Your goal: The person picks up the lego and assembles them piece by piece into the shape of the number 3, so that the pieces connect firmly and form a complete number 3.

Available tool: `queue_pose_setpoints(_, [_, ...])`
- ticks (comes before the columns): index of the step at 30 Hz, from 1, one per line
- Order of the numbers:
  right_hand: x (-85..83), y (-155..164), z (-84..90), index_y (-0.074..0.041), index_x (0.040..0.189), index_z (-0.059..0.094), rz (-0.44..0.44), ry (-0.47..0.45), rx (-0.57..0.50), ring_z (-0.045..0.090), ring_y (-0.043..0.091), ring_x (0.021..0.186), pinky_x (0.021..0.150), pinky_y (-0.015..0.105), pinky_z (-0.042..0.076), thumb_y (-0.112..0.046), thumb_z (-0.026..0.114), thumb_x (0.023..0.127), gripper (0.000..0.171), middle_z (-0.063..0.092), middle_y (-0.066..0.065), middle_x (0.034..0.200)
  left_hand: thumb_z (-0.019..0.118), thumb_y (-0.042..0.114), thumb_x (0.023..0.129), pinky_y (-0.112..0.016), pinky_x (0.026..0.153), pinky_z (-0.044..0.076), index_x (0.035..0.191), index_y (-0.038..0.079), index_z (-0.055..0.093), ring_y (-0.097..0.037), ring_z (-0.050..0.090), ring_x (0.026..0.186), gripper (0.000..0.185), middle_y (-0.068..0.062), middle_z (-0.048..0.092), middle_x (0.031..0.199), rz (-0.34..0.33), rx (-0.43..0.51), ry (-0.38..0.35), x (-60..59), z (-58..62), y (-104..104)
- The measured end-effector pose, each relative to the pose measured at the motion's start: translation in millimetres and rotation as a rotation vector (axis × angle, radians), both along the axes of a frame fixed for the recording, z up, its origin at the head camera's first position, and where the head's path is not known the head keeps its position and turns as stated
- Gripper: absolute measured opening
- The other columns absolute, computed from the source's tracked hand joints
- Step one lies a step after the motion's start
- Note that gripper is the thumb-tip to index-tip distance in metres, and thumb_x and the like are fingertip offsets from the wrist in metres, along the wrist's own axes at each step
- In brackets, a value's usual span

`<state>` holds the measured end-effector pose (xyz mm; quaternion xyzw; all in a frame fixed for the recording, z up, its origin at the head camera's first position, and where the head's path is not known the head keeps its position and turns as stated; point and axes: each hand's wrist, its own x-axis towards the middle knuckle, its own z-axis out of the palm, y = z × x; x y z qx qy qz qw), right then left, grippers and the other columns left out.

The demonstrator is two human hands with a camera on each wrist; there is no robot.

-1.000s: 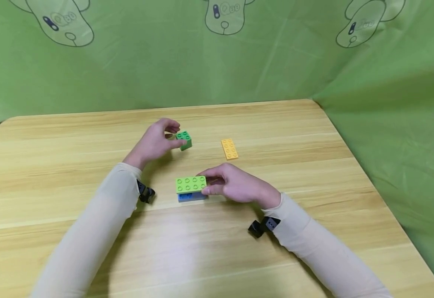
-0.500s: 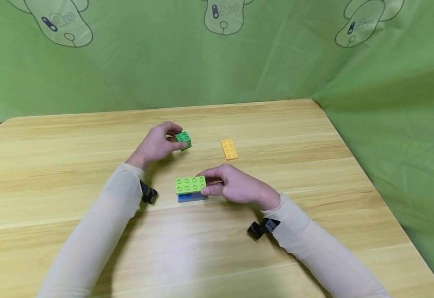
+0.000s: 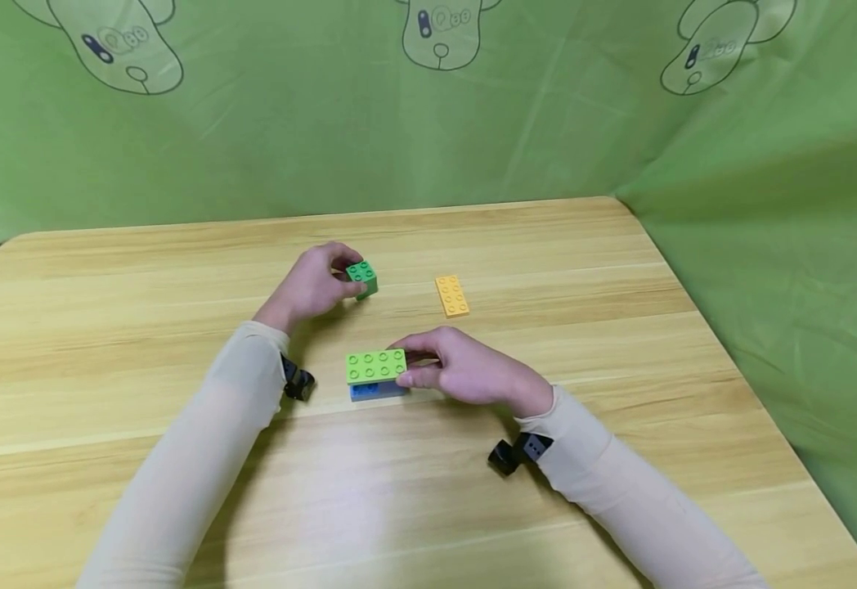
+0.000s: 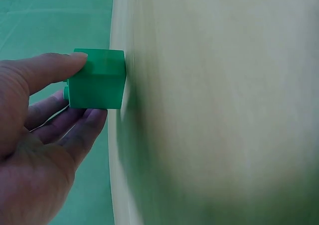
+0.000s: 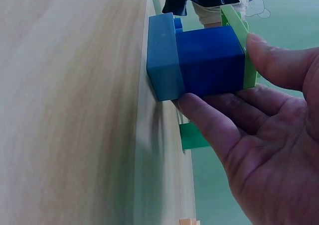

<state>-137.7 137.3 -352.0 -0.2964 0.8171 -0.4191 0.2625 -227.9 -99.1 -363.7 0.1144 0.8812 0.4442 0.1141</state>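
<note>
In the head view my left hand (image 3: 311, 282) holds a green building brick (image 3: 363, 279) with several studs on top. The left wrist view shows the thumb on one side of that brick (image 4: 97, 79) and fingers on the opposite side. My right hand (image 3: 476, 366) grips a small stack of bricks by its right end. A lime-green plate (image 3: 375, 366) with two rows of studs tops the stack. Beneath it, in the right wrist view, is a dark blue brick (image 5: 212, 59), then a lighter blue brick (image 5: 163, 59) at the bottom. The hand partly hides the stack's right end.
A yellow-orange studded plate (image 3: 452, 295) lies on the wooden table (image 3: 583, 270), right of the green brick and behind the right hand. Black devices sit at the left wrist (image 3: 298, 382) and right wrist (image 3: 520, 452). A green curtain (image 3: 311, 139) stands behind the table.
My left hand has shifted slightly right and its fingers have closed in on the green brick, which stays about where it was. The right hand and its stack look unmoved.
</note>
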Motion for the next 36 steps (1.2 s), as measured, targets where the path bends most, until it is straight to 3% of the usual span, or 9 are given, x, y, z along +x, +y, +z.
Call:
queue_pose_setpoints(14, [0.2, 1, -1.0, -0.005, 0.129, 0.062, -0.002, -0.011, -0.013, 0.062, 0.015, 0.095, 0.085, 0.033, 0.051, -0.015, 0.066, 0.095, 0.035, 0.068, -0.003, 0.107, 0.074, 0.011, 0.089, -0.037, 0.091, 0.048, 0.123, -0.001, 0.061, -0.026, 0.056, 0.106, 0.039, -0.011, 0.058, 0.115, -0.019, -0.012, 0.027, 0.9, 1.3, 0])
queue_pose_setpoints(36, [-0.8, 1, -0.4, -0.006, 0.129, 0.062, 0.004, -0.016, -0.012, 0.062, 0.017, 0.096, 0.086, 0.034, 0.051, -0.015, 0.066, 0.095, 0.035, 0.069, -0.003, 0.107, 0.074, 0.010, 0.086, -0.039, 0.099, 0.046, 0.122, 0.000, 0.062, -0.026, 0.056, 0.109, 0.039, -0.009, 0.059, 0.116, -0.104, 0.148, 0.117, 24.4, 18.2, -3])
